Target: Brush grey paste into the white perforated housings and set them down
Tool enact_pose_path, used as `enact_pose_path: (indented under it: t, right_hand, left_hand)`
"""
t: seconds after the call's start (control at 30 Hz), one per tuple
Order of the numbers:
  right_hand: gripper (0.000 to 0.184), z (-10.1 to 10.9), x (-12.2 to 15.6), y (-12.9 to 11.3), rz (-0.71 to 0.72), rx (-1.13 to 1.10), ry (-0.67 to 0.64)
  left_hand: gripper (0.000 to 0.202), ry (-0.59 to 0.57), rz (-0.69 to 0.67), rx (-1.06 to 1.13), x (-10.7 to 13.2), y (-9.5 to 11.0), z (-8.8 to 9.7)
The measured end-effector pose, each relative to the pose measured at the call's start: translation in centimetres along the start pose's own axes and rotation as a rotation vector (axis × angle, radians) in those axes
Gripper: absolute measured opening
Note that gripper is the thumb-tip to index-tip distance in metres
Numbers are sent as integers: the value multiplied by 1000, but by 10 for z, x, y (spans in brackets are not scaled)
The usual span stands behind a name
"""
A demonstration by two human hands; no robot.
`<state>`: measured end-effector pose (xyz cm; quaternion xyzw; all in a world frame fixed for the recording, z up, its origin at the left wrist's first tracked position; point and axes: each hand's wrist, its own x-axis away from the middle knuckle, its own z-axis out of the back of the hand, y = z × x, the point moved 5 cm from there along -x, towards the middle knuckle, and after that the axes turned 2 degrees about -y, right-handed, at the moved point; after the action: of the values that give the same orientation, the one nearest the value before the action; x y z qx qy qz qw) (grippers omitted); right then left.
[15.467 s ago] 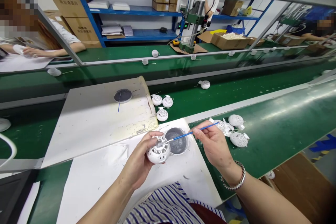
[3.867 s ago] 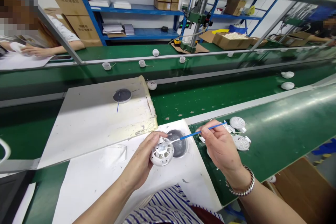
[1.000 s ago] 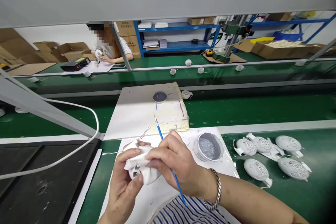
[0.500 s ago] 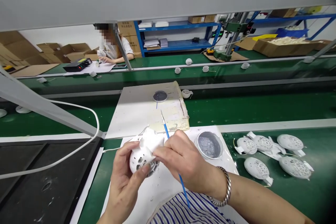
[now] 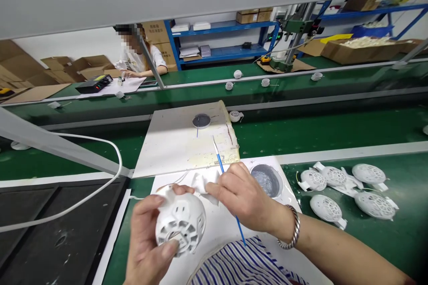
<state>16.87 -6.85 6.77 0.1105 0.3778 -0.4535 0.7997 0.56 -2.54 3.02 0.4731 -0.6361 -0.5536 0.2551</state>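
My left hand [image 5: 150,231] is closed around a round white plastic housing [image 5: 187,218], its slotted vent ring facing me and the thumb at the ring's opening. In my right hand [image 5: 239,193] are a thin blue-handled brush [image 5: 219,160], its tip pointing up and away, and a crumpled white piece [image 5: 203,183] that looks like a wipe, pinched between thumb and fingers. That white piece is just beside the housing's upper right side. Behind my right hand stands a round tub [image 5: 267,180] of grey paste-like material.
Several white perforated covers [image 5: 374,205] lie on the green bench at right. A white board [image 5: 167,142] ahead carries a round grey-filled lid [image 5: 201,120]. A black tray [image 5: 60,231] and white cable [image 5: 115,156] are at left. Across the line sits another person [image 5: 143,60].
The housing has moved down and left and turned so that its vents face me more. My right hand, with the white piece and brush, has shifted slightly right, away from the housing.
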Motion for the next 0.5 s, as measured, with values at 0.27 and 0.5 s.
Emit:
enact_pose_path:
  t: [0.27,0.5]
  right_hand:
    - [14,17,13,17,-185,-121,146]
    - [18,32,3,-6,-76,-222,105]
  left_hand:
    - [38,-54,-9,23,-9,7,-8]
    - [37,-172,28,61,-9,1,-18]
